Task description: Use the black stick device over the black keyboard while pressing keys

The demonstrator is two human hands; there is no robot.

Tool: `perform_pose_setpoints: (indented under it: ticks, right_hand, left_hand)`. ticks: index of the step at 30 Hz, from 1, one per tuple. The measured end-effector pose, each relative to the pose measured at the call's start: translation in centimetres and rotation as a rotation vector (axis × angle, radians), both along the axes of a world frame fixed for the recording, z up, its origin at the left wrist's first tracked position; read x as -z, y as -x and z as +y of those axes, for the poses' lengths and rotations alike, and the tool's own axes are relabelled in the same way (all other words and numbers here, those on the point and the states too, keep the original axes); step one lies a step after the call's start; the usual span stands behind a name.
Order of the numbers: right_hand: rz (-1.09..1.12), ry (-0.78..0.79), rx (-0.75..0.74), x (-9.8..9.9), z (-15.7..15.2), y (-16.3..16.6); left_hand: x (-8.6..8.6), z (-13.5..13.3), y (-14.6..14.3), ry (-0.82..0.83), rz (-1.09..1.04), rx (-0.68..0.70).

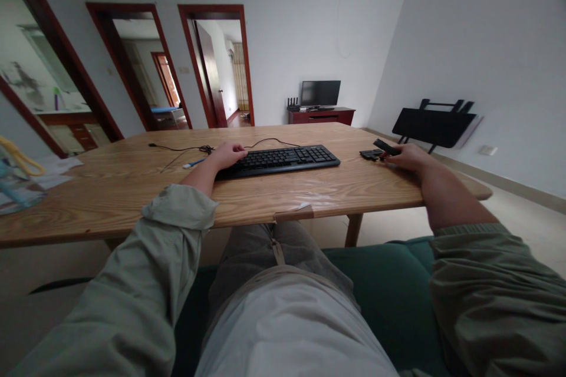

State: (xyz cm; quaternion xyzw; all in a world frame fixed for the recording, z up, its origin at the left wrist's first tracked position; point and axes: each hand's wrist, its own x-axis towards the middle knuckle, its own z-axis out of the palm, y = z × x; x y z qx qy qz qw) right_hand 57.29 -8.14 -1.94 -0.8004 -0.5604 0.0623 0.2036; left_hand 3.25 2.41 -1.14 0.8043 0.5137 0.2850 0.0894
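Note:
A black keyboard point(283, 160) lies on the wooden table point(132, 188) in front of me. My left hand point(227, 154) rests on the keyboard's left end, fingers curled over the keys. My right hand point(404, 156) lies at the table's right side, closed around a small black object point(385, 146) with a bit of red by the fingers. Another small dark object point(370, 154) lies just left of that hand. The keyboard's thin black cable point(186, 149) trails off to the left across the table.
I sit on a green sofa point(389, 283) behind the low table. A folded black table point(433, 125) leans on the right wall. A TV point(321, 93) stands on a red cabinet at the back. Papers and clutter point(26, 182) sit at the table's left end.

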Motion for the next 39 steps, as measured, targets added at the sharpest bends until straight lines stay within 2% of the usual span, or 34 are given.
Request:
perform_pose_setpoints:
  ticks: [6, 10, 12, 18, 22, 30, 39]
  right_hand:
    - [-0.02, -0.02, 0.037, 0.4, 0.7, -1.0]
    - [-0.006, -0.19, 0.128, 0.8, 1.4, -2.1]
    - [-0.019, -0.222, 0.172, 0.8, 1.5, -2.4]
    - [-0.032, -0.088, 0.198, 0.7, 1.6, -2.4]
    - [-0.014, -0.056, 0.227, 0.9, 1.8, -2.6]
    - [0.014, -0.088, 0.159, 1.5, 2.0, -3.1]
    - [0.034, -0.075, 0.132, 0.9, 1.2, -1.9]
  left_hand:
    - [0.1, 0.1, 0.1, 0.002, 0.0, 0.01]
    - [0.2, 0.3, 0.2, 0.0, 0.021, 0.021]
    - [0.2, 0.3, 0.2, 0.006, 0.022, 0.021]
    - [0.1, 0.1, 0.1, 0.018, 0.012, -0.006]
    - [0.0, -0.1, 0.0, 0.024, 0.004, -0.008]
    - [0.0, -0.2, -0.1, 0.03, -0.036, -0.003]
    - [0.2, 0.1, 0.1, 0.015, -0.01, -0.001]
